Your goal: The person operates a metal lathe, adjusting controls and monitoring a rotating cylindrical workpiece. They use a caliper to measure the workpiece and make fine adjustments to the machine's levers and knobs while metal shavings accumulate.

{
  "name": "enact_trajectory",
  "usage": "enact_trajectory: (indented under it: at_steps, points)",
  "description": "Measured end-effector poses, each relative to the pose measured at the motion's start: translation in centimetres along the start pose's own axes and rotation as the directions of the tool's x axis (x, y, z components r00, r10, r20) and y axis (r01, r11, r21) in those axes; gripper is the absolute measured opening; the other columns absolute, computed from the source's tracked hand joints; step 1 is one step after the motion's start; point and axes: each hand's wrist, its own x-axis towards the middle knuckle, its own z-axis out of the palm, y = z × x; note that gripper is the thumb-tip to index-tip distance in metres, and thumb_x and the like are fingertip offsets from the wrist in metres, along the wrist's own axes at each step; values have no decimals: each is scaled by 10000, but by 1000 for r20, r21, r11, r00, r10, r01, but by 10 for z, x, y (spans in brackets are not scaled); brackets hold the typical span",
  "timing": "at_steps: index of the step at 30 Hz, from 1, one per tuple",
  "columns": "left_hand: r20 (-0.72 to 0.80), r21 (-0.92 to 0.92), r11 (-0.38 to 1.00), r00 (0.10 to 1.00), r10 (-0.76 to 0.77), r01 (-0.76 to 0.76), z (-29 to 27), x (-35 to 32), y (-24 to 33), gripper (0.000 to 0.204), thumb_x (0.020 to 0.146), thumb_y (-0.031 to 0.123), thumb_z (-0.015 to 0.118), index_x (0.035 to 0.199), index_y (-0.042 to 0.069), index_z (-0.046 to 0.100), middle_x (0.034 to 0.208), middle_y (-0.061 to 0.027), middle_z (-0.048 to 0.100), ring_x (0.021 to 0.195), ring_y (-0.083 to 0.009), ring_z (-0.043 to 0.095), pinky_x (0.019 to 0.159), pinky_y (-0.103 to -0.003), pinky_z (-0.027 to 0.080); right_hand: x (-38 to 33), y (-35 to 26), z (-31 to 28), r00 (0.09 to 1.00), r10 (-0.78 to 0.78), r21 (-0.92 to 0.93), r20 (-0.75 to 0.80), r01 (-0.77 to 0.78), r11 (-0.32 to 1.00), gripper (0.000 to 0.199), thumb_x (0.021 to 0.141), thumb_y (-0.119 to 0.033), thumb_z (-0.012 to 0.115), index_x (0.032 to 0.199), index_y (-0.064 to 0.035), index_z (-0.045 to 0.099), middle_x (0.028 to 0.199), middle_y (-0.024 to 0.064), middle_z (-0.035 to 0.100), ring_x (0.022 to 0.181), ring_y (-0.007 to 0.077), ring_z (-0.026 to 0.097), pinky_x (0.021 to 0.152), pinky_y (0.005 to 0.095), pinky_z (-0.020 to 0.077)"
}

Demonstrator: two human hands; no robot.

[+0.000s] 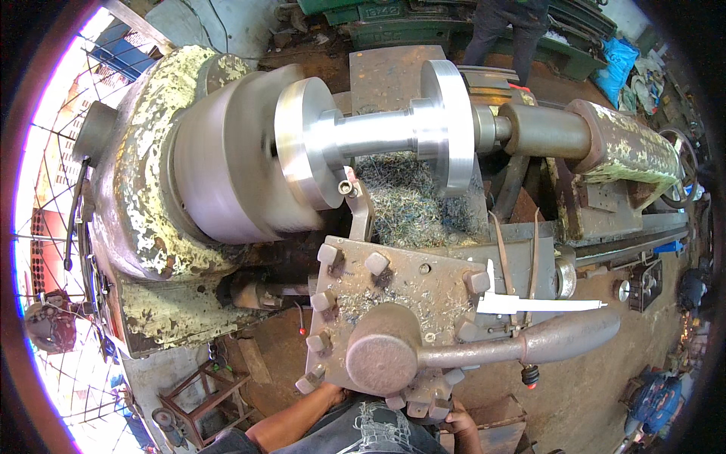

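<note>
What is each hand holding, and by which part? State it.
It cannot be told. Both the left hand and the right hand sit under the tool post, their fingers hidden; any grip is out of view.

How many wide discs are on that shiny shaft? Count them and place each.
2. The left disc sits against the blurred chuck; the right disc sits toward the tailstock. None seems hidden.

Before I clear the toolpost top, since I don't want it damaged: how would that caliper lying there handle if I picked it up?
The caliper looks like thin flat steel, so probably stiff and light. It lies loose on the toolpost block among metal chips, so it may slide if nudged. Its slim pointed end overhangs the edge, perhaps easily knocked off.
</note>
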Motion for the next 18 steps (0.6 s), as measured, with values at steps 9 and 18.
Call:
enact_trajectory:
  at_steps: [9, 18]
  points:
    - [-2, 6, 1000, 1000, 20, -20, 1, 5, -4, 241, 920, 370, 574, 1022, 153, 552, 634, -8, 472, 435, -134, 410, 363, -316, 302, 2, 6, -8, 1000, -20, 14, 4, 20, 1000, 1192, 490, -265, 837, 1485, 58, 264, 1411, 196, 497, 1274, 326, 504, 1099, 438, 362]
    - [-14, 13, 999, 999, 38, -37, -2, 7, -8, 243, 918, 375, 575, 1021, 156, 555, 632, -5, 468, 432, -132, 404, 360, -315, 295, 3, 7, -14, 999, 15, 22, 49, -16, 1000, 1165, 511, -252, 833, 1483, 58, 271, 1397, 189, 514, 1258, 316, 520, 1089, 433, 377]
